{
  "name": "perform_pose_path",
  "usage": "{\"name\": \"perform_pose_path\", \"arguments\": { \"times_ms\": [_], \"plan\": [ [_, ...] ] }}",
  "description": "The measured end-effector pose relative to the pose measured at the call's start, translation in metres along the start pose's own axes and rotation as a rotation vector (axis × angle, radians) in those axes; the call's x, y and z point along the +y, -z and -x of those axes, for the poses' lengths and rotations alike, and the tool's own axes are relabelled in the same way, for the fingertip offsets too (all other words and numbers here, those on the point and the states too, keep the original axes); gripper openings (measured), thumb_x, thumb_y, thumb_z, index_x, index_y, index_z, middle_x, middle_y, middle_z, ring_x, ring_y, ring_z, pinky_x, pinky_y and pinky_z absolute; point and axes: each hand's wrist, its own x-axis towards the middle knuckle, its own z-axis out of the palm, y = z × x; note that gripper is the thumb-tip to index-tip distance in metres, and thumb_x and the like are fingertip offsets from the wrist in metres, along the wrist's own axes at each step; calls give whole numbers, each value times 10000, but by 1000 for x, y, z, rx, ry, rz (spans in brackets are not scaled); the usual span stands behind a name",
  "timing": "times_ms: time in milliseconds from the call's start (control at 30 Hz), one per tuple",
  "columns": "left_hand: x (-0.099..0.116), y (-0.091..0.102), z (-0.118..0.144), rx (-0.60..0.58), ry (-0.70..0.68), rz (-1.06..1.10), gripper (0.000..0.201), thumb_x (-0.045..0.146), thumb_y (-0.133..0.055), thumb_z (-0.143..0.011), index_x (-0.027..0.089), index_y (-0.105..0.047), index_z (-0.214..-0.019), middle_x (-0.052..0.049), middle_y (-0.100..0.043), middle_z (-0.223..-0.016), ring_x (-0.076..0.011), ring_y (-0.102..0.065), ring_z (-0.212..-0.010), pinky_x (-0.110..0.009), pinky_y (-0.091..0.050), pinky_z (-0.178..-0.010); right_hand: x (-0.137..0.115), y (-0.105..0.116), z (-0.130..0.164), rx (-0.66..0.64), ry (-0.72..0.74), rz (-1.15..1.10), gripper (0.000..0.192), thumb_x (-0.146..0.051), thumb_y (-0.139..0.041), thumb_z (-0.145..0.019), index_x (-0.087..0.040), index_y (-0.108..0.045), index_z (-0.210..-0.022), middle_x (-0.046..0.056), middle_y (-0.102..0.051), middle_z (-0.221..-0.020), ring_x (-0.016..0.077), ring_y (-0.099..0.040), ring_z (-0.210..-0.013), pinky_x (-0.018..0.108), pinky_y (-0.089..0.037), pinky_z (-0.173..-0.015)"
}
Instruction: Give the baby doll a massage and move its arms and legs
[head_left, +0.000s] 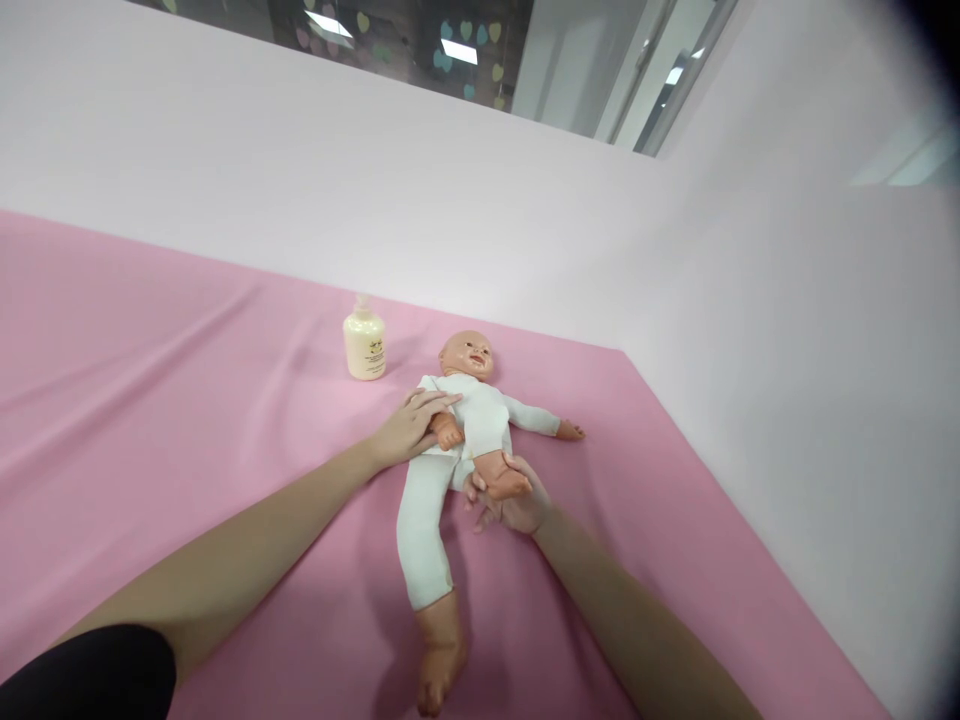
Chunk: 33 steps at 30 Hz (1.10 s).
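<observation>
A baby doll [472, 420] is laid on its back on the pink sheet [187, 420], head toward the far wall, one leg stretched toward the camera and the other bent up. The left hand [409, 428] is rested flat on the doll's near arm and side, fingers extended rather than closed, so its grip is released. The right hand [510, 500] is cupped under the raised foot [504, 478] and lower leg, fingers curled loosely around them.

The doll is judged light, with a soft cloth trunk and limbs inside a white bodysuit [480, 415], and harder moulded head, hands and feet. The cloth parts would likely flop when lifted; the moulded foot or the trunk would offer the firmer hold, and the smooth plastic may be a little slippery.

A cream bottle [364, 345] is stood just beyond the doll's head, apart from it; its label cannot be read and its pale top is hard to make out against the wall. The right palm is hidden by the foot, and the doll's near hand is partly covered
</observation>
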Motion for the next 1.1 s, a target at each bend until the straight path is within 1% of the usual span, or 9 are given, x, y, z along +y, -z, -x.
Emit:
{"name": "perform_pose_path", "arguments": {
  "times_ms": [133, 300, 467, 567, 733, 933, 1100],
  "plan": [
    [-1, 1, 0, -7, -6, -9, 420, 372, -471, -895, 181, -435, -1267, -131, -504, -1325, -260, -410, -1236, -485, -293, -1034, 0, 0, 0, 1, 4, 2, 473, -587, -476, -772, -118, -531, -808, 79, -540, -856, 200, -578, -841, 359, -570, -649],
    [-5, 0, 1, 15, -40, -33, 369, 391, -447, -905, 178, -507, -1200, -120, -532, -1294, -255, -414, -1206, -466, -320, -1017, 0, 1, 0, 14, 11, -6, 487, -602, -469, -774, -118, -522, -800, 67, -531, -850, 194, -581, -838, 357, -575, -647],
    [-6, -2, 3, 38, -68, -68, 361, 382, -408, -923, 183, -519, -1204, -112, -539, -1284, -246, -404, -1208, -455, -313, -1025, 0, 1, 0, 35, 17, -8, 490, -595, -483, -765, -108, -529, -800, 64, -519, -844, 193, -579, -832, 356, -577, -643],
    [-6, -3, 3, 44, -69, -81, 359, 378, -386, -931, 192, -523, -1206, -105, -541, -1278, -245, -408, -1203, -450, -313, -1025, 0, 1, 0, 59, 19, 2, 499, -605, -474, -769, -109, -526, -802, 59, -508, -842, 189, -576, -828, 346, -575, -631],
    [-5, -1, 2, 79, -116, -83, 359, 363, -389, -932, 189, -506, -1225, -109, -550, -1259, -238, -417, -1184, -436, -330, -1007, 0, 1, -1, 76, 22, 23, 510, -630, -439, -788, -125, -511, -794, 55, -504, -834, 183, -568, -825, 340, -568, -622],
    [-1, 3, 1, 102, -97, -77, 359, 366, -378, -933, 193, -511, -1218, -111, -567, -1214, -235, -437, -1164, -434, -340, -999, 1, 0, 0, 98, 21, 33, 503, -621, -433, -798, -125, -516, -799, 54, -507, -839, 176, -563, -819, 328, -572, -611],
    [0, 4, 1, 69, -84, -87, 355, 372, -380, -932, 199, -526, -1206, -109, -567, -1208, -237, -442, -1158, -432, -344, -997, 2, -1, 0, 117, 24, 61, 491, -603, -437, -803, -120, -525, -811, 58, -511, -836, 175, -566, -814, 331, -577, -606]
  ]
}}
